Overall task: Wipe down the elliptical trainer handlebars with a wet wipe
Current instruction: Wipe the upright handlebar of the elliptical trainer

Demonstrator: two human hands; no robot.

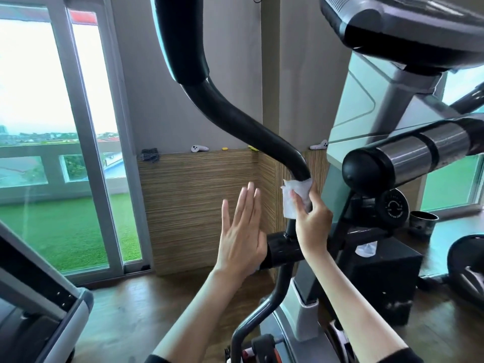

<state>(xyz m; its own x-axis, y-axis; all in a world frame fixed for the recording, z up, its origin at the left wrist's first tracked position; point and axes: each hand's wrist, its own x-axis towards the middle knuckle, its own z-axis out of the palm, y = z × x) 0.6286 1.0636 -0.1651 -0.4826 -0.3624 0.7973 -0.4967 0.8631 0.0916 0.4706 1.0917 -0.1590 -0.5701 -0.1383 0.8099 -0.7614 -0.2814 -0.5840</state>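
White thin damp wet wipe [294,197], limp, tears easily | wrapped on curved black tube handlebar [243,121], low end | right hand [311,221] fingers clamped round wipe+bar | left hand [242,239] flat, fingers straight, beside, apart.

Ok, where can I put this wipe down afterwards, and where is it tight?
The wooden ledge is bare between the dark mesh item and the white controller. The black box top is bare right of its tissue. Around the right hand, frame tubes crowd in.
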